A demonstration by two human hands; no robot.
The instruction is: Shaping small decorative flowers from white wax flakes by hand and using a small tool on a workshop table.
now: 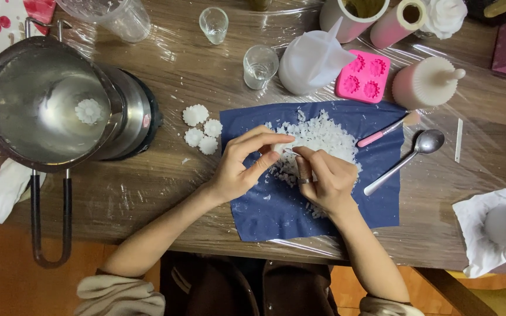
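Both hands meet over a blue cloth (265, 216) at the table's near edge. Left hand (242, 167) and right hand (323, 178), fingertips drawn together, pinch a small white wax piece (280, 148) between them, above the white wax flakes (320, 137). Four white flower shapes (202, 130) lie just left of the cloth; a metal pot (36, 105) stands far left.
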